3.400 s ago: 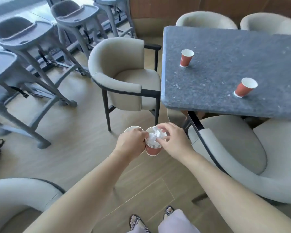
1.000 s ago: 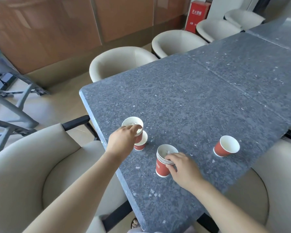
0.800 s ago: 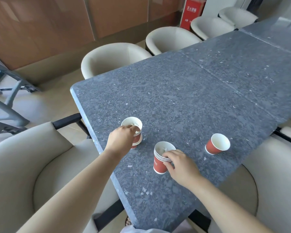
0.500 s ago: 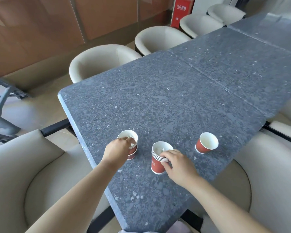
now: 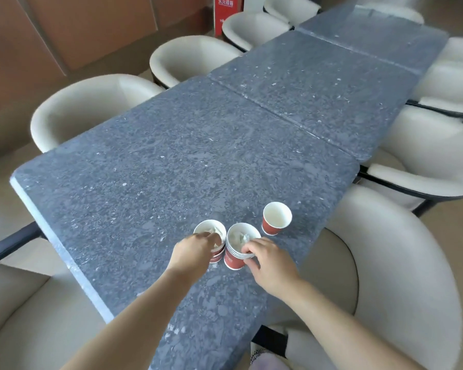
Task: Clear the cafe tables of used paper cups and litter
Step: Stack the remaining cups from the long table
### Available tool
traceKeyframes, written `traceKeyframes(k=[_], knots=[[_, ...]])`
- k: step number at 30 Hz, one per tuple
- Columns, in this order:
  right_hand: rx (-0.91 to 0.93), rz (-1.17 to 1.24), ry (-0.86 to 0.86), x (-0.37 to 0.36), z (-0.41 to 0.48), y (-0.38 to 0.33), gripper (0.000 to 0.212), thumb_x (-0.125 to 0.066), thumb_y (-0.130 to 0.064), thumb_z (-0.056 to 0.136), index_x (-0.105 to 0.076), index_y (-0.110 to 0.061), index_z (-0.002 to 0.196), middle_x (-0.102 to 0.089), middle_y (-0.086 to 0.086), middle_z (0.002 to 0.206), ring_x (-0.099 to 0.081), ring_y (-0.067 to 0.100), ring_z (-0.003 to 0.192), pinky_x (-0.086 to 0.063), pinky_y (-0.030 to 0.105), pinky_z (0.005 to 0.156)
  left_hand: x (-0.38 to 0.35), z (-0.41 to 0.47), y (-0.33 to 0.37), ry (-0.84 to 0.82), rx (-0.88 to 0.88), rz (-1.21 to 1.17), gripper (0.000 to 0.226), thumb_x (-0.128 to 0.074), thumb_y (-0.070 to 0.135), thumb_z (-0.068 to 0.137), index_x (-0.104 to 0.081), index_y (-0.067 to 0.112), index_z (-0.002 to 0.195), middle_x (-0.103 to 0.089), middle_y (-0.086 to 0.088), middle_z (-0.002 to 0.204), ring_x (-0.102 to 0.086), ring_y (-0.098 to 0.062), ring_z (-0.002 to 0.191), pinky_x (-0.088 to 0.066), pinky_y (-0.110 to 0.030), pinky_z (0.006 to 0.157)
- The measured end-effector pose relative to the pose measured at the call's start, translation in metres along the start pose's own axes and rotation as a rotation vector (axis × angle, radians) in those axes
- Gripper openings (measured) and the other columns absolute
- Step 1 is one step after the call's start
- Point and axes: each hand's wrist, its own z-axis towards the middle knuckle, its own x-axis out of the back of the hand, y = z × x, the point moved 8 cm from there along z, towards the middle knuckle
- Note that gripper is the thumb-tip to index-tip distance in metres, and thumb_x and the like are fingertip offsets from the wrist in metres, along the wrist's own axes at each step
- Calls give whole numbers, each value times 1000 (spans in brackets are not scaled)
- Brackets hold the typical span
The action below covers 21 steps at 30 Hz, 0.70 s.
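Paper cups: nested stack w/ crumpled tissue inside sat on table, right hand curled round its rim. Left hand gripped shorter stack from the top, right beside it. Lone cup stood just beyond right hand. Prob. light, thin-walled, crushable: take by sidewall below rim, gently.

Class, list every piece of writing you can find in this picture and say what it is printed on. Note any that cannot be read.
"灭火器箱": white characters on the red box by the far wall.
Smaller white line lower on that box: too blurred to read.
White print on the stacked cups in the right hand: too blurred to read.
Any print on the nested cups in the left hand: hidden or blurred, unreadable.
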Motion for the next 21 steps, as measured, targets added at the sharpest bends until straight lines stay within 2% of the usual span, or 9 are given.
traceKeyframes(k=[6,11,17,21], knots=[[-51,25,24,20,-9,27,7,-58,-12,82,-59,-15,89,-62,-1,95,-52,18,95,-43,29,68,-14,16,28,-45,-21,0,29,-53,19,85,-53,34,110,-62,9,111,-61,-20,97,-46,-28,69],[-61,9,48,34,-16,41,6,-58,-12,83,-60,-13,88,-63,1,96,-52,17,95,-34,20,68,-20,25,49,-72,-41,6,27,-53,21,86,-54,32,111,-61,9,114,-61,-22,99,-49,-31,73],[-73,6,87,51,-22,54,5,-58,-11,83,-59,-13,88,-63,1,95,-52,17,94,-35,21,66,-23,31,64,-94,-41,1,22,-52,32,89,-54,27,111,-62,5,111,-62,-25,96,-49,-31,72],[-70,15,95,58,-23,58,5,-58,-12,83,-59,-12,88,-63,2,95,-53,17,94,-33,19,68,-22,34,69,-92,-41,50,20,-52,30,89,-54,28,110,-62,4,110,-62,-24,94,-47,-30,70]])
